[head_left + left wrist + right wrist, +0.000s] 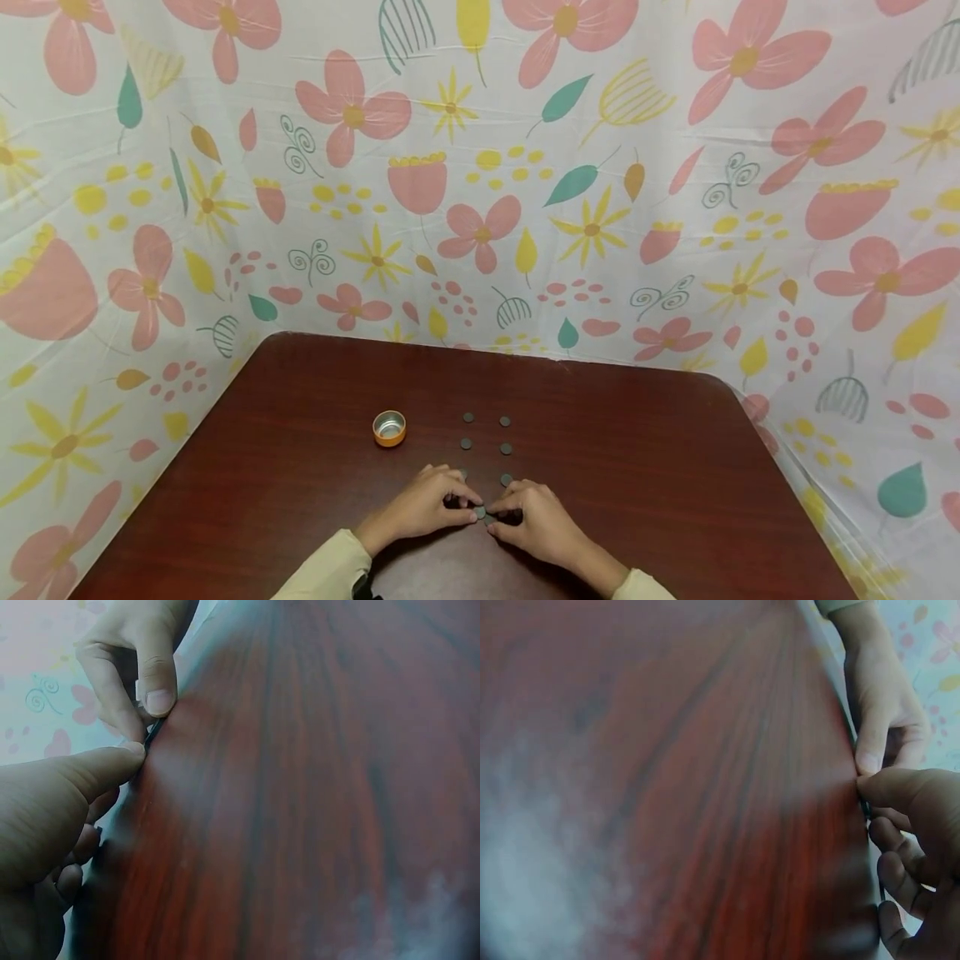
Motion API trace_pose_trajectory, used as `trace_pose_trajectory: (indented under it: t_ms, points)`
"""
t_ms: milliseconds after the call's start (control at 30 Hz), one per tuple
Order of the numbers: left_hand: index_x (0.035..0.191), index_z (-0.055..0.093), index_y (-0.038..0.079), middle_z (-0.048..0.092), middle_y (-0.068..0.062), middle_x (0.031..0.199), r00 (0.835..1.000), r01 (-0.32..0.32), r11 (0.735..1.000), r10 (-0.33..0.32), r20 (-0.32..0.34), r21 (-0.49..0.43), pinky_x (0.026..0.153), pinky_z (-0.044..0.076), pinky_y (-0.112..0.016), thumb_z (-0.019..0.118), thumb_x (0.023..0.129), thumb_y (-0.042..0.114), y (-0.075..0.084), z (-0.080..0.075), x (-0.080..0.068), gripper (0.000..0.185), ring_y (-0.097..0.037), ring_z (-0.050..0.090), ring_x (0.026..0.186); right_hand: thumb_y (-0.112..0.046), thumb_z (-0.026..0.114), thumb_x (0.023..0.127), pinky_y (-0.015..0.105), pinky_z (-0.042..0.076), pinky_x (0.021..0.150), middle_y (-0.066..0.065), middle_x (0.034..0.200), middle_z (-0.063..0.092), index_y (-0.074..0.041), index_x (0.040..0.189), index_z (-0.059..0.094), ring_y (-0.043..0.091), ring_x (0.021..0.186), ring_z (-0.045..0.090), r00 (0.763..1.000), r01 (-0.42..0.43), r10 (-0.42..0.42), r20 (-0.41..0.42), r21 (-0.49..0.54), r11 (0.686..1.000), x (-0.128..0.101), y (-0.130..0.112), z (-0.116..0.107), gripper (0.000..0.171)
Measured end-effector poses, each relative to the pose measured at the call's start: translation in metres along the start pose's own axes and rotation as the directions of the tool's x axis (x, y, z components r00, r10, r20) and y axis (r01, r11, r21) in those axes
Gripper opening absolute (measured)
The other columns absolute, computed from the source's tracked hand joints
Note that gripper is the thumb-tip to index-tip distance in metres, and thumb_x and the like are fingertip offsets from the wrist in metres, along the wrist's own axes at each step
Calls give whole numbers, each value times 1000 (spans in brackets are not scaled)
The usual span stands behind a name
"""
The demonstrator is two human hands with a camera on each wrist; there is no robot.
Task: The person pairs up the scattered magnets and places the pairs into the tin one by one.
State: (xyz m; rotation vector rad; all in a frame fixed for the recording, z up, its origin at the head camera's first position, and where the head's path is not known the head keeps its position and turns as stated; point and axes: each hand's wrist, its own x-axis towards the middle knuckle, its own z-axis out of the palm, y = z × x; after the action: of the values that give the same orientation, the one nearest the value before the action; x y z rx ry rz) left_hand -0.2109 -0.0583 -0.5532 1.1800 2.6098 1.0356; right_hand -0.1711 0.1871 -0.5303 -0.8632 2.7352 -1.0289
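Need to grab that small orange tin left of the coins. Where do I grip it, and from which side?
Grip the orange tin by its outer side wall, coming straight down from above with fingers on opposite sides. It stands upright and open-topped on the table, apart from the coins, so its rim is probably free all round.

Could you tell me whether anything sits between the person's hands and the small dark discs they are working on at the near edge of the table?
Nothing visible does. The left hand and right hand already meet fingertip to fingertip on the small dark discs, pinching them directly. The orange cap stands well off to the left.
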Motion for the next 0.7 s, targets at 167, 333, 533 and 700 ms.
trace_pose_trajectory:
  t_ms: [167,333,533,700]
  points:
    - [107,81,30,54,24,80,1000,4,1000,-4,0,-14,77,32,-24,78,91,37,-2,1,-1,17,3,45,76,-29,81,90,22,43,61,-17,84,61,-19,108,82,1,70,49,999,-46,46,-10,3,999,1,0,1,21]
    - [105,81,30,54,24,80,1000,-6,999,6,-7,-32,77,32,-23,79,91,36,-2,1,-1,16,3,45,76,-29,81,90,21,43,59,-16,83,60,-19,108,82,1,67,48,999,-42,42,-7,12,999,2,1,2,21]
    - [99,79,31,55,24,80,999,-35,999,34,-34,-31,77,33,-25,81,89,37,-4,0,0,12,4,45,75,-29,82,89,21,45,60,-14,86,62,-18,106,82,-1,68,50,999,-45,46,-16,30,999,4,1,2,20]
    - [95,76,30,57,23,81,999,-36,999,35,-36,-21,80,34,-27,82,87,40,-4,1,3,14,4,47,76,-31,83,88,21,45,60,-13,86,62,-18,105,82,-1,68,50,998,-52,53,-18,26,998,3,0,1,21]
